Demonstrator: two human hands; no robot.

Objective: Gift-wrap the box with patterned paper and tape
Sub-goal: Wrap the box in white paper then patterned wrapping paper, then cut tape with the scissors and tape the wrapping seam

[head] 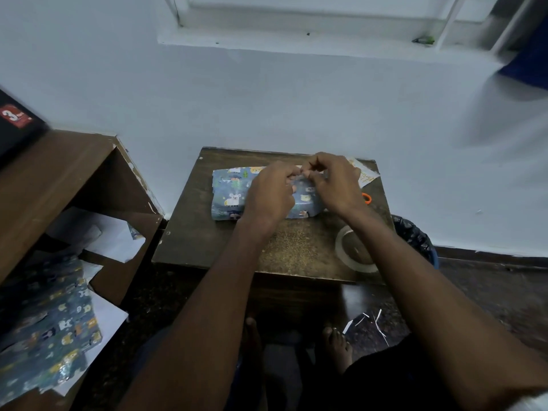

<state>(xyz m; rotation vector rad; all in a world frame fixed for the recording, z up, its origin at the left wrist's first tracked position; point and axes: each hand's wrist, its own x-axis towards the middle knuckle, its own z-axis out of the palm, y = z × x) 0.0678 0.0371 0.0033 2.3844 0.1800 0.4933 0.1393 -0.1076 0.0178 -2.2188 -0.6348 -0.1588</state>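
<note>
Tape roll (354,250) under right forearm, orange scissors (367,198) behind right hand (336,185)

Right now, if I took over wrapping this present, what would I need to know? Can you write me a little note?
Left hand and right hand: both above the box, fingertips pinched together over its top; what they pinch is too small to tell, maybe tape.
Blue animal-patterned wrapped box: lies on the small dark wooden table, already covered in paper.
Clear tape roll: near the table's right front corner.
Orange-handled scissors: mostly hidden behind the right wrist.
Spare patterned paper: on the low shelf at left.
Done: paper folded round the box.
Left: probably taping the seams; the right end is hidden.
</note>
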